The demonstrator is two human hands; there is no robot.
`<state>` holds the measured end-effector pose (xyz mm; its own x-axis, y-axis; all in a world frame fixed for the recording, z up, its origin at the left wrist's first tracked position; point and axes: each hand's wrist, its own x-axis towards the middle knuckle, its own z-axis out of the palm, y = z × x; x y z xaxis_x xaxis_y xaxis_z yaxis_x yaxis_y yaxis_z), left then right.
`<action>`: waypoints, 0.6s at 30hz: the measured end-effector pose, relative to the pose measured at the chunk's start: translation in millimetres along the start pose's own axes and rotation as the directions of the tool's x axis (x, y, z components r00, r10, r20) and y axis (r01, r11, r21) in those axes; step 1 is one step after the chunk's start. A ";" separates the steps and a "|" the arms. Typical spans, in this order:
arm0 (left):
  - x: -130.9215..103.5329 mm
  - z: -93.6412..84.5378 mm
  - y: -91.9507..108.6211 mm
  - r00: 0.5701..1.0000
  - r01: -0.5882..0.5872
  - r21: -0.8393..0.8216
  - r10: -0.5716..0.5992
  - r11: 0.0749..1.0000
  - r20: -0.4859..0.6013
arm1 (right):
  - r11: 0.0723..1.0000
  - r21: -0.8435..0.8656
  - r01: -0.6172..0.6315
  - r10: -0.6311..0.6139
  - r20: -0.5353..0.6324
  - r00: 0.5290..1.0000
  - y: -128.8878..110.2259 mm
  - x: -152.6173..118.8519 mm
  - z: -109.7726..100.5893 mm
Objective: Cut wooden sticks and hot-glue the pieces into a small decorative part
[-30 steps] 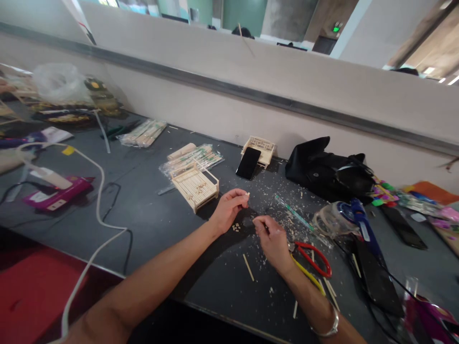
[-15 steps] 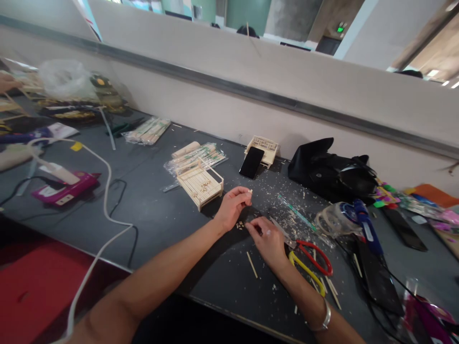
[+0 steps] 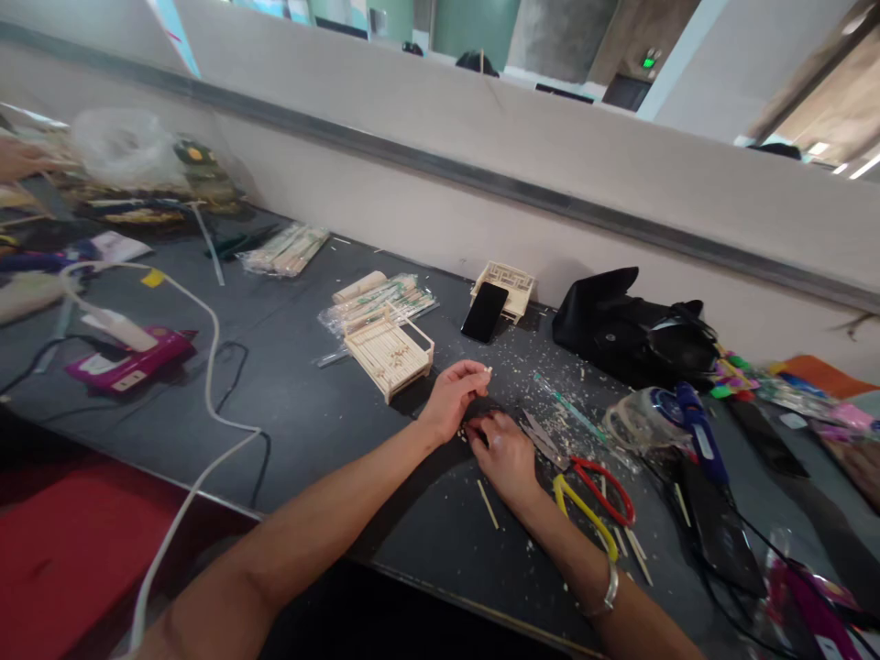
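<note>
My left hand [image 3: 454, 396] is closed in a pinch, with a tiny pale wooden piece [image 3: 489, 370] at its fingertips, above the table. Just to its right, my right hand [image 3: 505, 456] rests low with curled fingertips on the tabletop, over the spot of some small wooden bits; whatever is between those fingers is hidden. Left of my left hand stands a miniature slatted wooden bed frame [image 3: 389, 356] with several little bits lying on its slats. Scissors [image 3: 577, 472] with one red and one yellow handle lie partly open beside my right hand.
Behind are a phone [image 3: 485, 312] leaning on a small wooden model [image 3: 510, 286], bagged sticks [image 3: 385, 302] and a black bag [image 3: 625, 325]. A plastic cup [image 3: 643, 422] and blue glue gun [image 3: 705, 435] lie right. A white cable [image 3: 216, 403] crosses left. Another person's hand [image 3: 20, 158] shows far left.
My right hand has moved slightly left and up, its fingers now covering the small bits seen before. My left hand keeps its pinch on the wooden piece. The view has shifted a little.
</note>
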<state>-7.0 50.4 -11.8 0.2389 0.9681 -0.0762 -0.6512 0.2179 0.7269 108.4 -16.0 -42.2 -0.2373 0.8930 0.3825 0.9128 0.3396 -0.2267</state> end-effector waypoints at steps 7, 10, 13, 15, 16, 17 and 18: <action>-2.2 -0.1 1.5 1.000 0.020 0.006 -0.020 1.000 -0.002 | 0.968 0.234 -0.088 0.113 -0.096 0.989 -1.0 3.0 -6.3; -2.4 -0.7 1.5 1.000 0.026 0.005 -0.026 1.000 0.006 | 0.927 0.349 -0.135 0.181 -0.104 0.978 2.7 2.7 -10.4; -2.2 -1.0 2.3 0.999 0.036 -0.006 -0.036 0.999 0.005 | 0.891 0.408 -0.200 0.257 -0.088 0.963 8.0 1.2 -12.2; -1.9 -1.1 2.7 0.999 0.042 -0.012 -0.042 0.999 0.006 | 0.879 0.429 -0.210 0.275 -0.095 0.957 11.4 0.4 -12.6; -1.7 -1.3 2.7 0.999 0.044 -0.013 -0.043 0.999 0.010 | 0.878 0.431 -0.208 0.274 -0.097 0.957 12.8 0.1 -12.7; -1.5 -1.6 2.5 0.999 0.040 -0.013 -0.040 0.999 0.013 | 0.878 0.432 -0.207 0.272 -0.095 0.958 14.1 -0.1 -12.9; -1.2 -1.9 2.1 0.999 0.035 -0.012 -0.035 0.999 0.017 | 0.878 0.432 -0.206 0.268 -0.085 0.960 15.2 -0.3 -13.1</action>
<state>-10.1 49.9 -11.5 0.2736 0.9576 -0.0902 -0.6513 0.2534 0.7153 126.7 -15.0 -34.0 0.0448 0.9228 0.3827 0.7066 0.2415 -0.6651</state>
